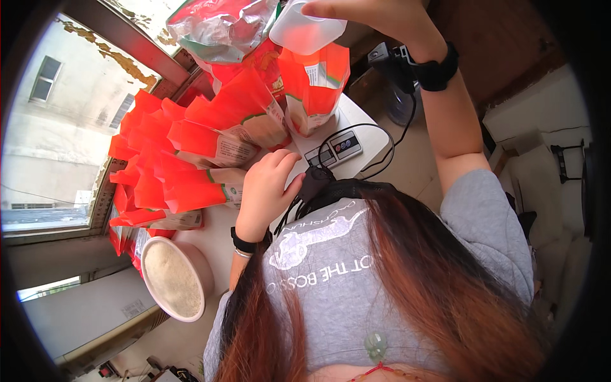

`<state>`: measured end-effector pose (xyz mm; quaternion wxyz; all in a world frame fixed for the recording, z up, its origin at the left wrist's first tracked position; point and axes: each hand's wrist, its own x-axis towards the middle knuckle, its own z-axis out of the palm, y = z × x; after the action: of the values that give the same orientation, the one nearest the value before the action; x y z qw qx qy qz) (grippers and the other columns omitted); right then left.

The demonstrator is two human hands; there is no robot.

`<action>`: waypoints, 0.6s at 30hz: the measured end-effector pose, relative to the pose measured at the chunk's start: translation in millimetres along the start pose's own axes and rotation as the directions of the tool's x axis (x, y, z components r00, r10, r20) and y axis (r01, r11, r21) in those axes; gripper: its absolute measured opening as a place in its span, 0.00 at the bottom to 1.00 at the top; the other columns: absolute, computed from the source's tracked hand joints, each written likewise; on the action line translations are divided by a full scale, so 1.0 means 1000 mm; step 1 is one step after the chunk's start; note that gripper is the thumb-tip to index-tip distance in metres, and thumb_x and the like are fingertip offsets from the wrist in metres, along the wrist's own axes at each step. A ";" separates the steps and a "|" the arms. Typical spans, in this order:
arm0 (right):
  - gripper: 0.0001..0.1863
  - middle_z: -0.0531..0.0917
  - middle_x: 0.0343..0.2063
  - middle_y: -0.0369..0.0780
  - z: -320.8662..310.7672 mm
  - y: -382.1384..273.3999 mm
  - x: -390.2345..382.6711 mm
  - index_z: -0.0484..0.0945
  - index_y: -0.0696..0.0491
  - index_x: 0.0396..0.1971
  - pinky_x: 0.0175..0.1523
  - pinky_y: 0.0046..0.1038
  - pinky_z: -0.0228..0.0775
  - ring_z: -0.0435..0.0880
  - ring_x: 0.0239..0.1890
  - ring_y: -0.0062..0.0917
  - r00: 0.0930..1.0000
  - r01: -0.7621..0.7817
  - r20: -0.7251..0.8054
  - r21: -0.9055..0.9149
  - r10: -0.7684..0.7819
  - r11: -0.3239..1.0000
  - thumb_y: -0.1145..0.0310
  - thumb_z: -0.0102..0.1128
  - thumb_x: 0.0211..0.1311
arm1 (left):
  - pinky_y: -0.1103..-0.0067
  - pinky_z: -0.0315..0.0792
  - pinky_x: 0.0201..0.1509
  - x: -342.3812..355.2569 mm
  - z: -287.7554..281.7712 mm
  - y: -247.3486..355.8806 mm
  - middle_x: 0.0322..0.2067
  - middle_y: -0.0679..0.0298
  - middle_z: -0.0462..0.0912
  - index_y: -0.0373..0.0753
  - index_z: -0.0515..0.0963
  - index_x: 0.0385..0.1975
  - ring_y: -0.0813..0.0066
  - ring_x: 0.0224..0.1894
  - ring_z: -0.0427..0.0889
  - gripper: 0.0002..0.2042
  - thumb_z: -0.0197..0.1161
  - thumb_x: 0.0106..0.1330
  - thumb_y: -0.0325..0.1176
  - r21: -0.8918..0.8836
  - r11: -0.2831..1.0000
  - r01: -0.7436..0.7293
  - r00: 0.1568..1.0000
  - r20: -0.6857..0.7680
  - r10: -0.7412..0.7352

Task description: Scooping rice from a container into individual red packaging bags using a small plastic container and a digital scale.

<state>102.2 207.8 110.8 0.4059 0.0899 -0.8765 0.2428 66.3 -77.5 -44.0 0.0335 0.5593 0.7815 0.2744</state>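
Here's the right hand [388, 16] gripping a translucent container [305, 32] right at the mouth of a red bag [312, 95] on the white scale [352, 116], while the left hand [270, 188] sits beside it, fingers loosely parted, visibly grasping nothing.

head cam: fisheye worn up on the head, left one of the pair, staring pretty much downward
grey shirt [344, 312]: super close, hogs the lower middle
red bags [232, 99]: a bit farther off, upper left
window [54, 121]: way out left, tilted by the fisheye
corners: blacked out, round lens edge
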 end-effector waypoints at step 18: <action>0.32 0.82 0.37 0.38 0.030 0.081 0.064 0.78 0.56 0.45 0.48 0.23 0.73 0.81 0.41 0.19 0.897 -0.409 0.068 0.502 0.437 0.762 0.44 0.72 0.51 | 0.69 0.75 0.47 0.043 -0.023 0.017 0.48 0.54 0.77 0.35 0.75 0.47 0.54 0.46 0.80 0.19 0.67 0.54 0.27 0.049 0.991 -0.127 0.942 -0.306 0.136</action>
<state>12.2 265.5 114.1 0.3258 -0.0136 -0.7684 0.5507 56.6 -44.1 -5.4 -0.1152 0.5609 0.7420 0.3488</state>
